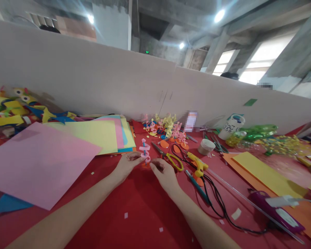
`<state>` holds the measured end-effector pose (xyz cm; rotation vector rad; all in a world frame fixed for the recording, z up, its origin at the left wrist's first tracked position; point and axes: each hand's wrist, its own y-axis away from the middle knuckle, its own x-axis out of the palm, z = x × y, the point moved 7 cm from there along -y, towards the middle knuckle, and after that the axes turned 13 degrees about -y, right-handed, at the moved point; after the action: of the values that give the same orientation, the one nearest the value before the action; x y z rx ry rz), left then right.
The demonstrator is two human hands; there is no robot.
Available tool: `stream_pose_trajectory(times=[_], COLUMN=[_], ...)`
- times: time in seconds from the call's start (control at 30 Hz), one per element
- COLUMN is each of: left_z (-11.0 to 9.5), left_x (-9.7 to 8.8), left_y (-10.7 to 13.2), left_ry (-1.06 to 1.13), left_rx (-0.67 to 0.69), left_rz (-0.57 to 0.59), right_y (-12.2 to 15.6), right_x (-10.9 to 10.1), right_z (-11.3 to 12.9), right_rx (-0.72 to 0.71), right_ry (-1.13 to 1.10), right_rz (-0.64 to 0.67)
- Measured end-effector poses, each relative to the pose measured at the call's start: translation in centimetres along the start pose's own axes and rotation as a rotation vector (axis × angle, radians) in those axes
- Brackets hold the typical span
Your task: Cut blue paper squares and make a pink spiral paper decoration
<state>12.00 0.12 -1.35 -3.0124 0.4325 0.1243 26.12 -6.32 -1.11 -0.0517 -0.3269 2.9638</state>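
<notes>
My left hand (127,164) and my right hand (163,174) meet at the middle of the red table (134,207). Between their fingertips stands a small paper piece (145,153): a pink curled strip wound around a thin blue stick on an orange base. Both hands are closed in a pinch at the base of this piece, the left from the left side, the right from the right. Just behind the right hand lie yellow-handled scissors (171,158) and a yellow glue gun (198,164) with a black cord.
Large pink sheet (33,162) and a stack of coloured sheets (106,133) lie left. Several finished curled pieces (167,128) stand at the back by the white partition. Tape roll (206,146), white bottle (231,126), purple glue gun (274,211), yellow and orange sheets (264,173) lie right.
</notes>
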Motion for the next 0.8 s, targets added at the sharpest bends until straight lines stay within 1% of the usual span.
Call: stream_pose_trajectory(times=[0.17,0.37,0.47,0.6,0.67,0.73,0.8], left_z=[-0.4,-0.6,-0.5,0.3,0.8,1.0,1.1], left_x=[0.6,0.6,0.6,0.0,-0.3,-0.6,-0.7], left_y=[0.2,0.7,0.9,0.7,0.5,0.5,0.5], left_ry=[-0.006,0.001,-0.008,-0.006,0.018,0.038,0.07], left_rx=[0.021,0.013,0.009,-0.008,-0.028,-0.049,-0.067], left_rz=[0.073,0.083,0.1,0.077,0.059,0.033,-0.006], right_y=[-0.2,-0.1,-0.2,-0.2,-0.2,-0.8,-2.3], right_x=[0.3,0.3,0.3,0.3,0.0,-0.7,-1.8], right_z=[-1.1,-1.4,-1.8,-2.4,-2.3,-2.0,-1.5], right_rx=[0.08,0.063,0.1,0.188,0.203,0.193,0.173], right_ry=[-0.109,-0.088,-0.153,-0.28,-0.314,-0.265,-0.151], right_rz=[0.004,-0.013,-0.039,-0.073,-0.089,-0.104,-0.122])
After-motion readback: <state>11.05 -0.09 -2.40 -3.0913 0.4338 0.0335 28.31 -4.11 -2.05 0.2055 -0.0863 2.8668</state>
